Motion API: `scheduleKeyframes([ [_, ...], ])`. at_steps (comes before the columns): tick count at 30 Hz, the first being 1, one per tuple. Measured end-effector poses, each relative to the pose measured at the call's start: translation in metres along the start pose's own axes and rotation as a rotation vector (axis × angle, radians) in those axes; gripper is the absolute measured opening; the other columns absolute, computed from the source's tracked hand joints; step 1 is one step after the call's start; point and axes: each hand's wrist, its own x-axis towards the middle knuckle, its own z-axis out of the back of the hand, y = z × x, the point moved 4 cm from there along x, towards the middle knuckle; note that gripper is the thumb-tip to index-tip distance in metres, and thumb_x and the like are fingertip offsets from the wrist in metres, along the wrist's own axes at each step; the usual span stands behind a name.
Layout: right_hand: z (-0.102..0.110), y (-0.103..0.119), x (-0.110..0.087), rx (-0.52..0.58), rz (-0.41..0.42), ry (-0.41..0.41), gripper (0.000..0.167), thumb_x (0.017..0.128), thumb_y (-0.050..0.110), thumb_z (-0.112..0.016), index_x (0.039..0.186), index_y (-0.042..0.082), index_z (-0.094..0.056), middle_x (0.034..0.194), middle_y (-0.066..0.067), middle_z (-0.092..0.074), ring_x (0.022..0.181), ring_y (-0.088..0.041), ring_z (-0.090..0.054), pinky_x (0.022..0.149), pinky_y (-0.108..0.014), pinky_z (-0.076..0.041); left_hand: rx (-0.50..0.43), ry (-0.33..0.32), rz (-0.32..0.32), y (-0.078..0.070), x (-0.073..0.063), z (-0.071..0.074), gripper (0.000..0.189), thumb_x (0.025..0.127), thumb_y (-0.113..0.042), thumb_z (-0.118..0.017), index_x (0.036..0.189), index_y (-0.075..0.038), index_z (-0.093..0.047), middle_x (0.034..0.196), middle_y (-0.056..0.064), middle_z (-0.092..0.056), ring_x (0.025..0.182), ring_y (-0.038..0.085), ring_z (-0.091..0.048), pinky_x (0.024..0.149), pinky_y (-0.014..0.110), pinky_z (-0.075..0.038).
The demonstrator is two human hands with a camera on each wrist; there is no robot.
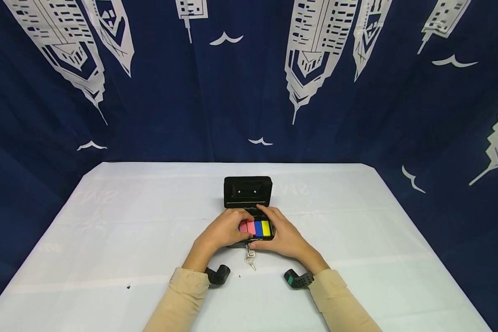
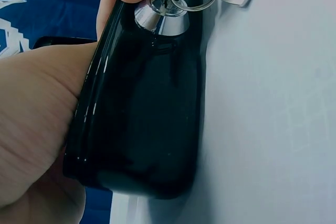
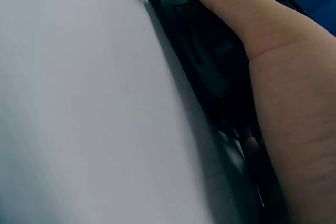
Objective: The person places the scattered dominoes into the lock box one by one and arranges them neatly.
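A small black lockbox stands on the table with its lid raised at the back. Inside is a row of coloured blocks: pink blocks at the left, then a blue block and a yellow block. My left hand reaches over the box's left side, thumb and forefinger pinching at a pink block; its fingertips partly cover that end. The right hand grips the box's right side, its thumb on the front beside the lock. Keys on a ring hang from the lock.
The white table spreads around the box on all sides. A dark blue cloth with white building prints hangs behind its far edge. Black wrist devices sit on both wrists. A small dark speck lies at the front left.
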Motion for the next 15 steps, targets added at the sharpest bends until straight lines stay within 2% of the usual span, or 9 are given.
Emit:
scheduleKeyframes([
  [7, -0.0002, -0.0001, -0.0002, -0.003, 0.000, -0.002, 0.109, 0.072, 0.060, -0.088, 0.161, 0.032, -0.033, 0.152, -0.001, -0.045, 0.120, -0.022, -0.058, 0.101, -0.047, -0.052, -0.007, -0.006, -0.017, 0.0005, 0.0008, -0.0009, 0.035, 0.084, -0.007, -0.084, 0.117, 0.001, -0.075, 0.121, 0.014, -0.073, 0.117, 0.030, -0.065, 0.105, 0.044, -0.052],
  [15, -0.0003, -0.0001, 0.0002, -0.005, 0.013, -0.002, 0.109, 0.073, 0.060, -0.088, 0.161, 0.031, -0.033, 0.153, -0.003, -0.045, 0.122, -0.022, -0.057, 0.103, -0.048, -0.052, 0.004, 0.003, -0.003, 0.0014, 0.0010, -0.0022, 0.034, 0.085, -0.009, -0.085, 0.117, -0.001, -0.075, 0.118, 0.012, -0.075, 0.115, 0.031, -0.065, 0.104, 0.045, -0.053],
])
